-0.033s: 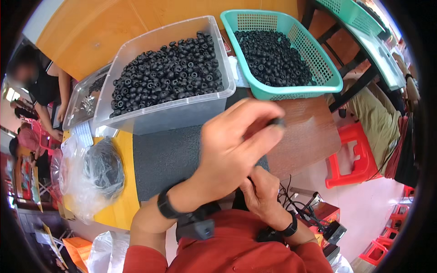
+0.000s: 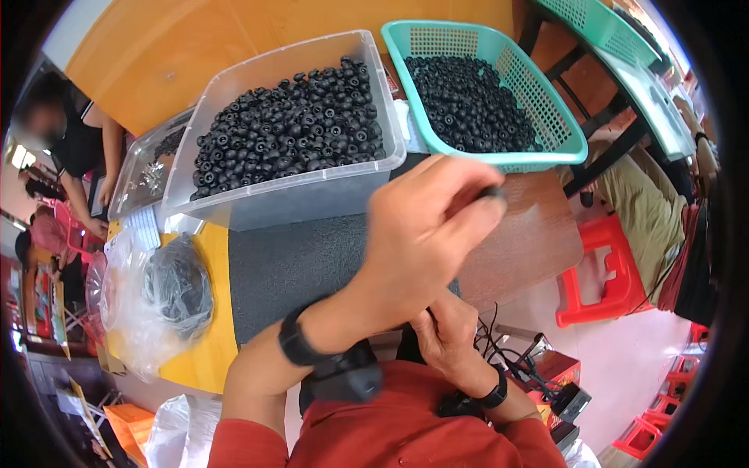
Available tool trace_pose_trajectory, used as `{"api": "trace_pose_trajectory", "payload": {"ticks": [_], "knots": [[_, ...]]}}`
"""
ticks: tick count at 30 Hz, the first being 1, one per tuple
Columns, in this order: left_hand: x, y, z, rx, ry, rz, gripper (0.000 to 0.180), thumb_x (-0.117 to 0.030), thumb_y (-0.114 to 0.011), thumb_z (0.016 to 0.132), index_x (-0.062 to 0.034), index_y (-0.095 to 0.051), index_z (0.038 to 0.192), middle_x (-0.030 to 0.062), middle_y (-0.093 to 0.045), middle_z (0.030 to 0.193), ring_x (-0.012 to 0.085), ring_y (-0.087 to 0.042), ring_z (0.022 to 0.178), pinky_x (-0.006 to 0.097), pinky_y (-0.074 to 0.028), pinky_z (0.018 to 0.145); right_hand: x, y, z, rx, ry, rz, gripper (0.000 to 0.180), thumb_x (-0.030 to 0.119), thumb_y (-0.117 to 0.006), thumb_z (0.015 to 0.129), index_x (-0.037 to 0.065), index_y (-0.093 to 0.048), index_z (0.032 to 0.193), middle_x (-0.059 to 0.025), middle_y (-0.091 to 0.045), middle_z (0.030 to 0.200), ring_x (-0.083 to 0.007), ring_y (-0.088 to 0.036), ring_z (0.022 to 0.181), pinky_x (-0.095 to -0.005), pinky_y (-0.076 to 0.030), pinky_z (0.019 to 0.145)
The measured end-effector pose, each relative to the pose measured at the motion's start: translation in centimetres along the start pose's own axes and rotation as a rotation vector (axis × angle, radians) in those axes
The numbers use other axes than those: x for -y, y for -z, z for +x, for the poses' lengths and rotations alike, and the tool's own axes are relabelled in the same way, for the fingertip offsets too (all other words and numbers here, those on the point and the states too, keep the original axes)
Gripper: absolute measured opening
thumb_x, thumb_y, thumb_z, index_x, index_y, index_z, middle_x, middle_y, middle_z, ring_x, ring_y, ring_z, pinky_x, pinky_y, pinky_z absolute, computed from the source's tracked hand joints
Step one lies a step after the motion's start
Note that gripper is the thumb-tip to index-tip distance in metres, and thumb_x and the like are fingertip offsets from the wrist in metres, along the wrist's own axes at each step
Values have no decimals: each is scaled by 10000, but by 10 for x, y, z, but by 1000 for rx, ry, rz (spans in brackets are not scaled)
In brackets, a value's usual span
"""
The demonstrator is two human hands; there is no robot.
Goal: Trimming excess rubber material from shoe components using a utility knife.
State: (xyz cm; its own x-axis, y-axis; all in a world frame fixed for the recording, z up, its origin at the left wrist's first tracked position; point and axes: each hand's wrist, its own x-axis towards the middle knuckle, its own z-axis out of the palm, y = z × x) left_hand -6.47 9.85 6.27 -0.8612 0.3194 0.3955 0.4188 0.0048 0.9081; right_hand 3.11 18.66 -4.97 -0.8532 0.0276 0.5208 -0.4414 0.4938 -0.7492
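Note:
My left hand (image 2: 425, 234) is raised over the front of the table, thumb and fingertips pinched on a small black rounded part (image 2: 491, 192). It is just short of the near rim of a green plastic basket (image 2: 507, 158). My right hand (image 2: 451, 331) is low in front of my body, fingers curled inward and partly hidden behind my left hand. What it holds, if anything, does not show. Beyond my left hand stands a clear plastic bin (image 2: 300, 191), heaped with small black rounded parts (image 2: 289, 125) that have holes. Similar black parts (image 2: 468, 101) lie in the basket.
A dark mat (image 2: 289, 265) covers the table in front of the bin. Clear plastic bags (image 2: 175, 288) and a shallow clear tray (image 2: 133, 183) are on the left. A red stool (image 2: 601, 273) and cables (image 2: 507, 359) are at right. Other people sit on both sides.
My left hand has moved a little to the right and away from me, with the small black rounded part still pinched. My right hand has stayed nearly in place.

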Motion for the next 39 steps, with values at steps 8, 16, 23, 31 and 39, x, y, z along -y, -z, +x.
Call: {"api": "trace_pose_trajectory", "payload": {"ticks": [8, 16, 23, 31, 39], "knots": [[45, -37, 97, -20, -221, 358, 263, -106, -637, 760, 43, -635, 977, 172, -670, 855, 232, -650, 729, 334, -505, 666, 3, 1, 0, 14, 44, 7, 158, 104, -702, 819, 7, -578, 814, -122, -525, 627, -287, -517, 509, -369, -385, 456], [10, 68, 89, 20, -164, 549, 126, -19, -623, 810, 25, -679, 914, 11, -659, 802, 68, -595, 746, 211, -485, 688, -3, 5, 5, 29, -10, 30, 151, 94, -700, 824, -4, -585, 824, -121, -544, 635, -268, -521, 502, -361, -389, 452], [41, 128, 90, 288, 250, 834, 192, -94, -709, 721, 30, -679, 864, 80, -661, 734, 142, -613, 712, 279, -481, 665, -2, 0, 7, 44, -6, 15, 163, 111, -712, 820, 0, -593, 809, -118, -540, 628, -258, -522, 501, -353, -387, 451], [55, 126, 107, 550, 210, 978, 299, -120, -806, 603, 33, -664, 817, 142, -658, 739, 250, -644, 733, 344, -491, 667, 0, -4, 4, 31, 24, -51, 173, 128, -715, 817, 6, -594, 796, -112, -539, 625, -256, -524, 503, -358, -390, 455], [52, 130, 100, 493, 216, 939, 250, -112, -757, 609, 13, -692, 815, 186, -673, 774, 307, -661, 781, 393, -500, 700, 2, -4, 4, 66, -34, -70, 157, 124, -692, 837, -5, -606, 812, -126, -551, 651, -275, -549, 536, -362, -405, 482]]}}
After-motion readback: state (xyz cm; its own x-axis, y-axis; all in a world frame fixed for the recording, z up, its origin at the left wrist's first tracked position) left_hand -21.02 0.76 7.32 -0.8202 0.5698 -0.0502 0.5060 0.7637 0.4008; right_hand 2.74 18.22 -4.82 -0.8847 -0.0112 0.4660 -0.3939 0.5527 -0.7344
